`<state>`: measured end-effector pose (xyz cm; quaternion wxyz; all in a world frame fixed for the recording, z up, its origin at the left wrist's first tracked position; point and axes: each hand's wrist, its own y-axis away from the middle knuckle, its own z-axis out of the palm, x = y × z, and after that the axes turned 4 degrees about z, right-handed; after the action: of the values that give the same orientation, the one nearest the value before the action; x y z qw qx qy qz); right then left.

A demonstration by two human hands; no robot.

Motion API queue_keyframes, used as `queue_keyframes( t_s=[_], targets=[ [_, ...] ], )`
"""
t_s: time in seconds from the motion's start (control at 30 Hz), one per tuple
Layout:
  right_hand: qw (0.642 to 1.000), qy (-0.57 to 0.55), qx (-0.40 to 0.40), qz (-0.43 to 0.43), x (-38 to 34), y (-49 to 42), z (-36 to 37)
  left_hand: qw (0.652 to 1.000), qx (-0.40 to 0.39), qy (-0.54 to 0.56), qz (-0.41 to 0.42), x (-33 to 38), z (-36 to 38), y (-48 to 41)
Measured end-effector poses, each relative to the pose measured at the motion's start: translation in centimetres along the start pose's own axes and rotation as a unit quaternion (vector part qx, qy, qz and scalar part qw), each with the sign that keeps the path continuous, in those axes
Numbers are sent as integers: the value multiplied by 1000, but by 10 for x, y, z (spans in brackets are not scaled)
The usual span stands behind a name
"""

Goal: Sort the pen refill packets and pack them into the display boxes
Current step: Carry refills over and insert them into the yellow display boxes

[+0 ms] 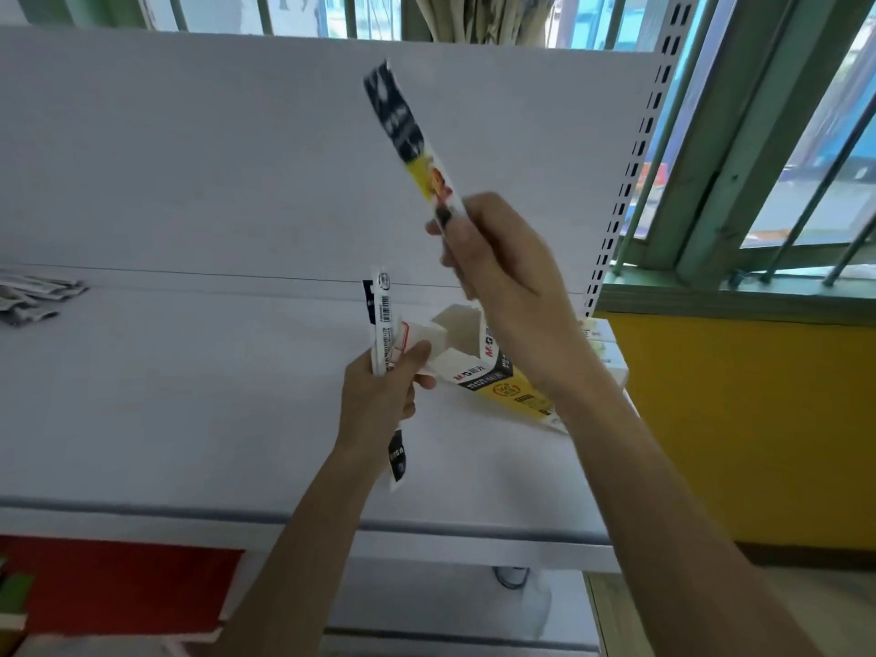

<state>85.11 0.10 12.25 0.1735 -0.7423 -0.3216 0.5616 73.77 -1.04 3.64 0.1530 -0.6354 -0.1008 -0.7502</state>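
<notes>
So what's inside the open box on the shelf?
In the display box only bare cardboard shows. The right hand covers the rest, so what lies deeper is hidden.

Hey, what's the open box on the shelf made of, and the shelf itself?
The box looks like thin cardboard: dull beige inside, printed yellow and black outside, folded flaps. The shelf is probably painted metal: smooth white surface, slotted upright at its right edge.

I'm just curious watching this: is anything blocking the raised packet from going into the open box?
Nothing visibly blocks it. The raised packet, gripped by the right hand, is above the open display box. Only the left hand, holding more packets, sits close beside the box's open flaps.
</notes>
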Motion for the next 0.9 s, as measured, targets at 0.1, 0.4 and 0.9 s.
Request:
queue_keyframes(
  t_s=[0.1, 0.4, 0.9],
  targets=[
    [989, -134, -45, 33, 0, -9, 11, 1000, 2, -2, 1, 3, 0, 6],
    [952, 243, -155, 102, 37, 2, -10, 999, 38, 11, -9, 0, -5, 14],
    [875, 369, -210, 234, 75, 31, -61, 999, 4, 27, -41, 8, -27, -1]
  ],
)
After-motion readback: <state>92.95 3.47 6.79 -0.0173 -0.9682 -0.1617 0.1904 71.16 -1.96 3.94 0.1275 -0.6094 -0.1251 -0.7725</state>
